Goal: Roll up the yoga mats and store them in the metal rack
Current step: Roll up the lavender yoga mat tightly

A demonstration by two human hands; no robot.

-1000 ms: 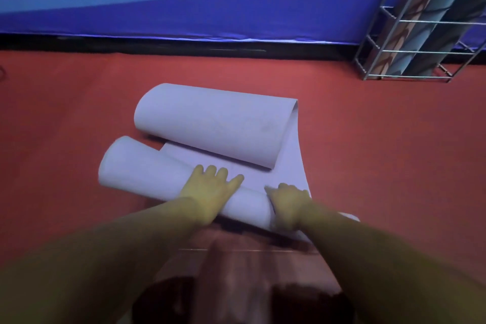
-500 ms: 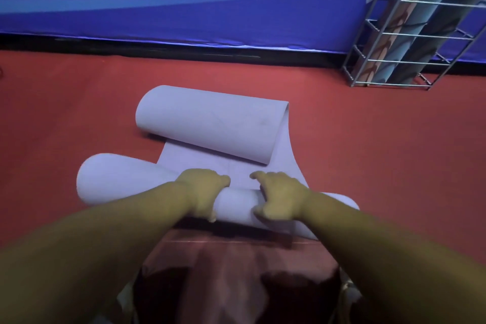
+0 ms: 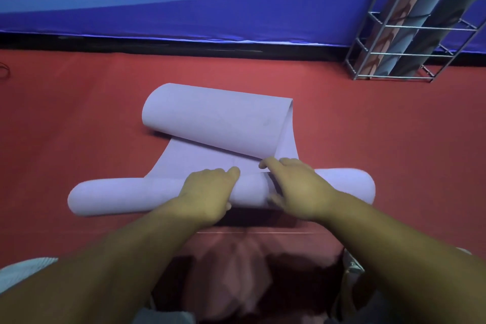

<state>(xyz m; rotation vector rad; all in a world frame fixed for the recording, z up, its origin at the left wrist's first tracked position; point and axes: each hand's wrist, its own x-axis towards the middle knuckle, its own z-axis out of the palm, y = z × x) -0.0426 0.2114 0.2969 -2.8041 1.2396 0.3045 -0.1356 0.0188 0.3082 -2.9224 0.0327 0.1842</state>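
The far part of the scene is filled by a blue banner (image 3: pixel 184 8) with pale lettering, hung along the wall above a black strip. Below it, the red floor (image 3: pixel 394 152) is spread across the whole view. On this floor, roughly in the middle, a pale lilac yoga mat (image 3: pixel 215 118) is laid; its far end is curled over into a loose open fold, while its near end is wound into a tight roll (image 3: pixel 118 196) lying crosswise, close to the person. A short flat stretch of the mat is left between fold and roll. At the upper right, against the banner, a grey metal rack (image 3: pixel 389 29) is stood on the floor, well apart from the mat, and three rolled mats (image 3: pixel 420 13) are kept inside it, leaning. The roll is gripped near its middle by both hands. The left hand (image 3: pixel 207 192) is curled over the top of the roll, the thumb tucked beneath the near side. The right hand (image 3: pixel 297 187) is wrapped round the roll just beside it, the index finger stretched onto the flat mat ahead. A thin pale line is seen on the floor under the forearms.
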